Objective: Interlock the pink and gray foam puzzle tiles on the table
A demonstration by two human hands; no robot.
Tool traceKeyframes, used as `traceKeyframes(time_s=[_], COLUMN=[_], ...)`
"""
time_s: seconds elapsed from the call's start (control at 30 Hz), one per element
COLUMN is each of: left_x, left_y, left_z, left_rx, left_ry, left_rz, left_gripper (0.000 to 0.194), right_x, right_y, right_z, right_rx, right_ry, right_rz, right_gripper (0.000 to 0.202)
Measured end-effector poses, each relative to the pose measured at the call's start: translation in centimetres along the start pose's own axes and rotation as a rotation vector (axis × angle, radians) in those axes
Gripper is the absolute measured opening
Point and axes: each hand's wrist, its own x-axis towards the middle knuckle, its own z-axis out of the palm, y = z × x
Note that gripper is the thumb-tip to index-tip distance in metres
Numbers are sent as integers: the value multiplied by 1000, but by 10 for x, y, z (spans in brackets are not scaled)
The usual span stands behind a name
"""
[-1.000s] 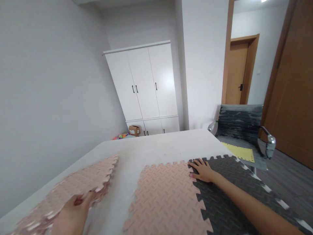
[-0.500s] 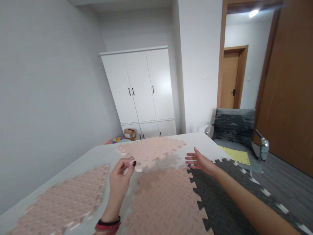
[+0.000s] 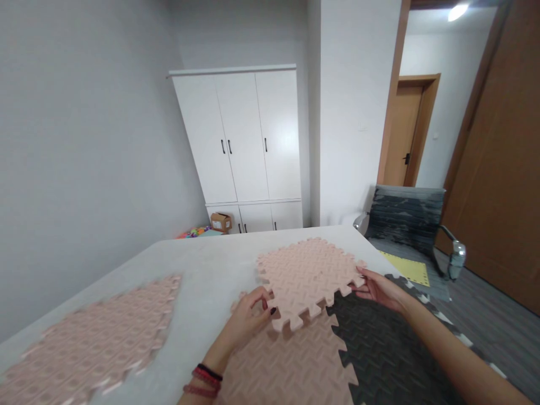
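A pink foam tile [image 3: 310, 270] with toothed edges is raised over the far part of the table, between both hands. My left hand [image 3: 251, 309] pinches its near-left edge. At the right corner, my right hand [image 3: 375, 287] grips it between thumb and fingers. Below the raised tile lies another pink tile [image 3: 287, 365], its far part covered. Against that one's right edge sits a dark grey tile [image 3: 379, 349], partly hidden by my right forearm. A third pink tile [image 3: 101, 337], with round marks, lies apart at the left.
The white table [image 3: 202, 264] ends at a far edge before a white cabinet [image 3: 248, 135]. A chair [image 3: 405, 219] with a yellow sheet [image 3: 407, 269] stands at the right. A cardboard box [image 3: 221, 221] sits beyond the table.
The raised pink tile has moved right and turned. My left hand has moved right with it, and my right hand has taken hold of its right corner. The view has shifted slightly.
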Motion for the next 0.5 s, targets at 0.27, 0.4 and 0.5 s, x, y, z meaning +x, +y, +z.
traceKeyframes(time_s=[0.27,0.4,0.5], left_x=[-9,-13,-15], left_y=[-26,-43,-52], left_z=[-14,-15,-12], left_rx=[98,263,304], left_ry=[-95,-86,-101], left_rz=[-58,-134,-149], left_gripper=[40,41,46], right_x=[21,18,17], right_y=[-29,-46,-45], right_z=[-56,-101,-129], right_rx=[32,4,-42], right_ry=[224,364,455], right_rz=[-214,-268,-270], right_gripper=[20,22,24])
